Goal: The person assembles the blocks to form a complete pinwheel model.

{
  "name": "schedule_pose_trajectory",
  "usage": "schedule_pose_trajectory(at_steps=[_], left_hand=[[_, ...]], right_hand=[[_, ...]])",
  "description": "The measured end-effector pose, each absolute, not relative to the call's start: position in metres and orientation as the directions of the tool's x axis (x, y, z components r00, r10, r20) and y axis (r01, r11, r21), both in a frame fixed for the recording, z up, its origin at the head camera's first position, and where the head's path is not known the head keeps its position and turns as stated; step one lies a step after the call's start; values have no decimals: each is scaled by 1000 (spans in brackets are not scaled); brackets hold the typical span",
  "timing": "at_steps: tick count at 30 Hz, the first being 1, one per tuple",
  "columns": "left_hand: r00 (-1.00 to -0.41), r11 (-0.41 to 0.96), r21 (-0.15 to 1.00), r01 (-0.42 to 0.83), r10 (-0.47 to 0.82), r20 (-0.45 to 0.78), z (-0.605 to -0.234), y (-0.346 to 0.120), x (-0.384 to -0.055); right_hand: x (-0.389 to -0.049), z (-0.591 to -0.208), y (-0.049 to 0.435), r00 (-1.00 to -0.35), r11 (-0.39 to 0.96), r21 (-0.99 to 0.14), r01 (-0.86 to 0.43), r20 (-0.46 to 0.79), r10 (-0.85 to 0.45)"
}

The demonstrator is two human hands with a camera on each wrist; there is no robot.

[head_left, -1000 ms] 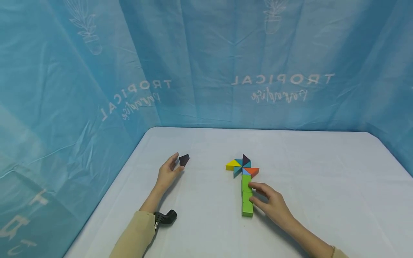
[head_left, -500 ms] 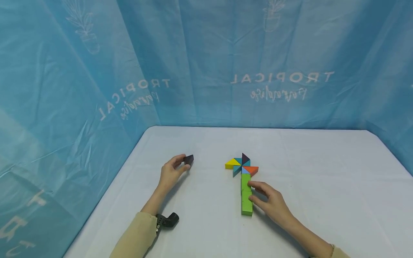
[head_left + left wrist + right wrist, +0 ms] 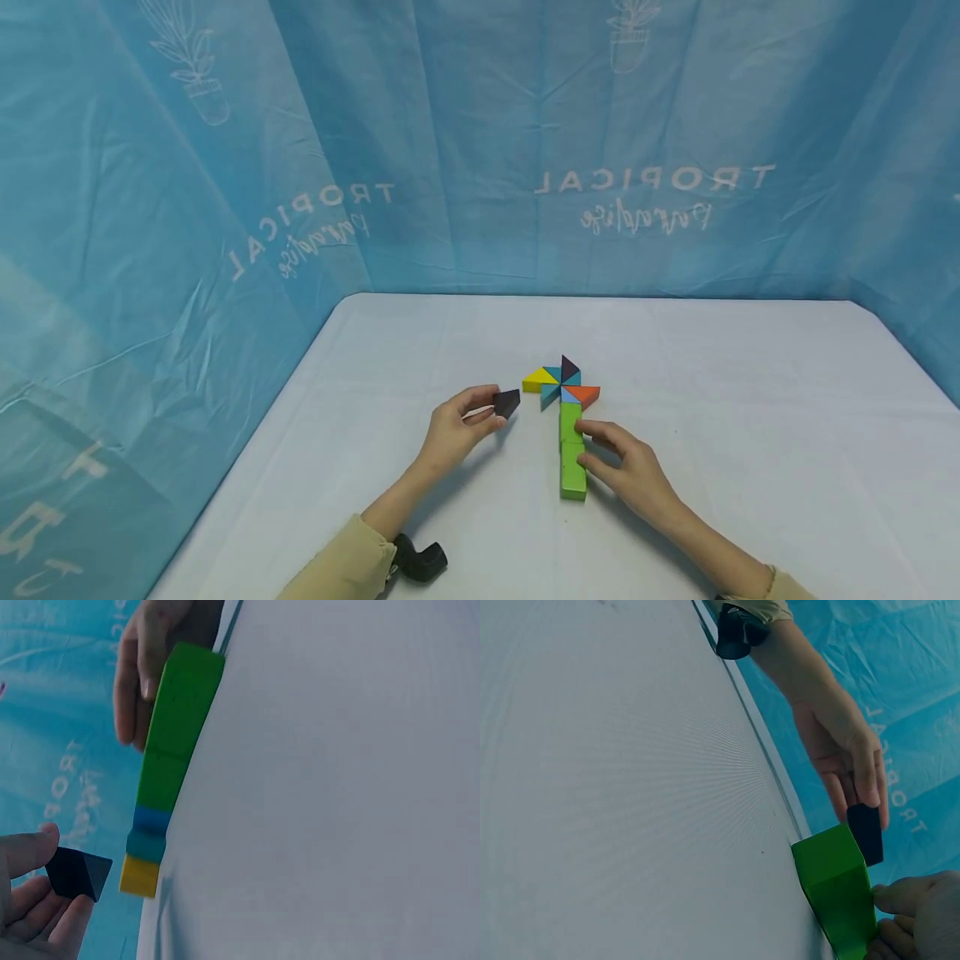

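My left hand (image 3: pixel 455 429) pinches a black triangular block (image 3: pixel 507 403) between thumb and fingers, just left of a pinwheel of small triangular blocks. The left wrist view shows this black block (image 3: pixel 77 873) near the pinwheel's yellow block (image 3: pixel 140 876). Two green blocks (image 3: pixel 573 471) lie end to end below the pinwheel like a stem. The fingertips of my right hand (image 3: pixel 632 468) touch the right side of this stem, index by the upper block and thumb by the lower. Around the pinwheel sit a dark purple block (image 3: pixel 569 367), an orange-red block (image 3: pixel 586 395) and several blue-teal ones.
Everything stands on a white-covered table (image 3: pixel 750 400), backed by a blue printed curtain (image 3: pixel 480 125). A black wrist camera (image 3: pixel 422 561) juts from the left sleeve, low over the table.
My left hand first closes its fingers on the black block at the left, then carries it rightward and slightly nearer, up to the pinwheel. My right hand stays at the green stem.
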State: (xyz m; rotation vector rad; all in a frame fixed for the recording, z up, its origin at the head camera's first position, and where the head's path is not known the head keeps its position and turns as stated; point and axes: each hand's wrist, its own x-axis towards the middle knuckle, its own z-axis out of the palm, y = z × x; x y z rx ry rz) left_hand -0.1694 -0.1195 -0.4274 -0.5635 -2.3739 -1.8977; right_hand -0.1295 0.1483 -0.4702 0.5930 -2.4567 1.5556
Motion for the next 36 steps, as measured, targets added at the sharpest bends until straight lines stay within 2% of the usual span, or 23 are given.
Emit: schedule_pose_trajectory(at_steps=[9,14,20,25,36], left_hand=[[-898,183,900,395,282,337,-451,-96,-169],[-898,177,898,402,269,348,-460,-87,-161],[-899,170,906,387,287,330,-437,-75,-144],[-912,210,905,370,268,311,-456,-72,-154],[-905,245,884,399,262,336,-473,-58,-173]], right_hand=[[-127,-473,145,-914,378,-834,-401,335,-230],[-125,-473,143,-924,386,-843,-375,308,-225],[-120,-456,141,-923,391,-838,-379,316,-217],[-112,-434,135,-925,389,-841,-376,315,-214],[-112,-437,136,-923,390,-838,-382,323,-210]])
